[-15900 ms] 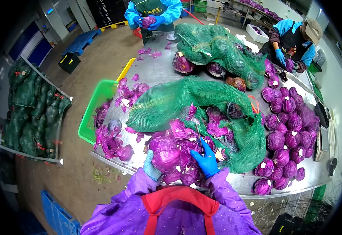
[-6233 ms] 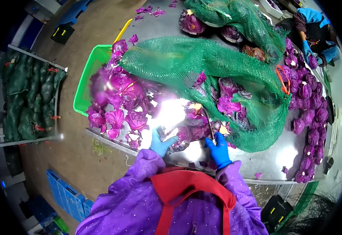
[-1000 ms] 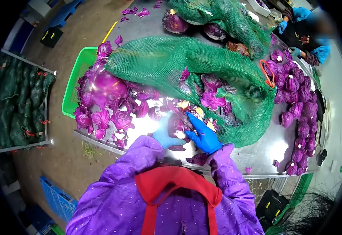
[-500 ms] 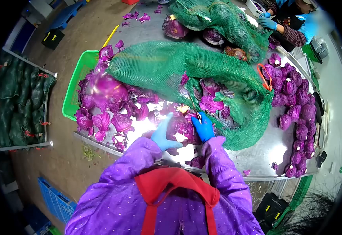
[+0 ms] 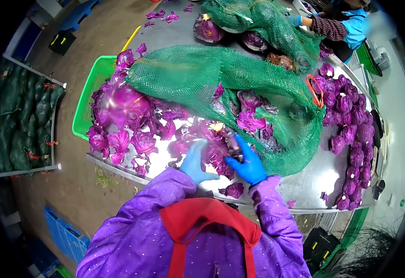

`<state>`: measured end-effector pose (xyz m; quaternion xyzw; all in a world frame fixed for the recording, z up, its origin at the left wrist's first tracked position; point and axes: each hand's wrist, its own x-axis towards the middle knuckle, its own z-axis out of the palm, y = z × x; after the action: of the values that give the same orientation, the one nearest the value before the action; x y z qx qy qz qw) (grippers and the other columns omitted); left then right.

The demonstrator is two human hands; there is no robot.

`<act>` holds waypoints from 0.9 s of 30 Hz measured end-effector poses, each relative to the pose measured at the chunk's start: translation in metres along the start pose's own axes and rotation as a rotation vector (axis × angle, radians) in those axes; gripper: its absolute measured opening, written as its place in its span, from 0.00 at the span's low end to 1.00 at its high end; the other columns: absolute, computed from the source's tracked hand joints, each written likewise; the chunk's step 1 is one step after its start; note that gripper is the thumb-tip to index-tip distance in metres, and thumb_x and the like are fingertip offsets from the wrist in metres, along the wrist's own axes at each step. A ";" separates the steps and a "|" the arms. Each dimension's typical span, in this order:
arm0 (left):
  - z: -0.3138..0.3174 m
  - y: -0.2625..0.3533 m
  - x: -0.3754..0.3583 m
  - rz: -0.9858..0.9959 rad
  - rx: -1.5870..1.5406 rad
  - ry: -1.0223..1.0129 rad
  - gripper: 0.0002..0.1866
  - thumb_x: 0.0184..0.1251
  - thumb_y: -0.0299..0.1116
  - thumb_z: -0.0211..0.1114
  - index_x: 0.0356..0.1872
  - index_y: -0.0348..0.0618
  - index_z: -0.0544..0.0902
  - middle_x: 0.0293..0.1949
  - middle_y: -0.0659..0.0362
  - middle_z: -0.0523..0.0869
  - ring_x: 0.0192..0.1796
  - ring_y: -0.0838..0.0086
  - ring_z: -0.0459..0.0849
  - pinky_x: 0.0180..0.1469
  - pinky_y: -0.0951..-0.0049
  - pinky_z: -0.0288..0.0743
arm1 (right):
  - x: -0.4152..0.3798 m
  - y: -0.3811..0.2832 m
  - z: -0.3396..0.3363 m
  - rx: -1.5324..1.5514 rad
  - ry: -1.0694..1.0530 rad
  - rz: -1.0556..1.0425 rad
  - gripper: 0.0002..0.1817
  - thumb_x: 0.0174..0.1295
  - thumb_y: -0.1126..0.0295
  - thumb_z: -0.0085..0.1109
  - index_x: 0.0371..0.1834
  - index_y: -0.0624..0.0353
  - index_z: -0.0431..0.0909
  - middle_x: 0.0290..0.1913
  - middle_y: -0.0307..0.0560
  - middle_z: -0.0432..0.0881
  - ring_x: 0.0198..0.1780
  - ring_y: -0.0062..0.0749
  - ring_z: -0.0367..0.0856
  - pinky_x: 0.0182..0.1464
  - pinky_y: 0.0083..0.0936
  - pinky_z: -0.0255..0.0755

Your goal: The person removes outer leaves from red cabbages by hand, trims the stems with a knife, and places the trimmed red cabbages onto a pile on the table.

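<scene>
A partly peeled red cabbage point(image 5: 217, 155) sits near the table's front edge, between my two hands. My left hand point(image 5: 197, 163), in a light blue glove, cups its left side with the thumb spread below. On the other side my right hand point(image 5: 248, 163), in a darker blue glove, has thumb and fingers around a dark cabbage leaf point(image 5: 233, 144) at the cabbage's right edge. Loose leaves point(image 5: 143, 142) spread out to the left. Just beyond my hands lies a green mesh bag point(image 5: 184, 69) with an orange tie, leaf scraps on it.
A green crate point(image 5: 90, 104) heaped with leaves stands at the left edge. Trimmed red cabbages point(image 5: 351, 132) line the table's right side. Another mesh bag point(image 5: 262, 16) with cabbages lies at the back, where a co-worker's sleeve point(image 5: 330, 28) reaches in. Filled sacks point(image 5: 24, 123) fill a rack at far left.
My right hand has shifted a little right and down, turning outward with a dark leaf. My left hand stays at the cabbage. The co-worker's hand has moved left to the back mesh bag.
</scene>
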<state>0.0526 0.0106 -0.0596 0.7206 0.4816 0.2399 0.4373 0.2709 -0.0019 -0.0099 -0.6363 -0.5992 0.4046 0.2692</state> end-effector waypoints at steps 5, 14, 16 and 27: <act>-0.003 0.004 0.006 0.044 0.071 -0.078 0.62 0.29 0.50 0.83 0.69 0.38 0.56 0.67 0.43 0.61 0.70 0.50 0.58 0.71 0.57 0.53 | 0.012 -0.007 0.007 -0.196 -0.137 0.033 0.31 0.53 0.58 0.64 0.61 0.54 0.72 0.49 0.58 0.81 0.50 0.50 0.81 0.50 0.37 0.75; -0.001 0.011 0.014 0.126 0.148 -0.107 0.60 0.30 0.51 0.82 0.68 0.39 0.59 0.66 0.41 0.61 0.69 0.48 0.60 0.70 0.56 0.55 | 0.055 0.046 0.010 -0.405 -0.039 0.196 0.12 0.54 0.63 0.56 0.39 0.56 0.76 0.35 0.62 0.81 0.38 0.60 0.80 0.38 0.50 0.73; -0.005 0.005 0.006 0.195 0.146 -0.102 0.59 0.32 0.51 0.81 0.68 0.37 0.59 0.65 0.40 0.62 0.68 0.46 0.61 0.69 0.55 0.56 | 0.061 0.078 0.011 -0.264 0.021 0.196 0.13 0.54 0.63 0.55 0.40 0.56 0.77 0.36 0.62 0.81 0.39 0.60 0.80 0.40 0.48 0.73; -0.008 0.006 -0.014 -0.216 -0.045 0.022 0.67 0.31 0.45 0.83 0.74 0.46 0.47 0.61 0.43 0.64 0.63 0.50 0.65 0.68 0.56 0.59 | -0.022 0.031 0.006 0.211 0.227 0.126 0.29 0.59 0.76 0.58 0.66 0.60 0.66 0.61 0.51 0.74 0.63 0.35 0.72 0.64 0.29 0.65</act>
<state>0.0434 -0.0002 -0.0492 0.6519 0.5559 0.2100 0.4711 0.2832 -0.0289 -0.0343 -0.6824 -0.4781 0.4070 0.3744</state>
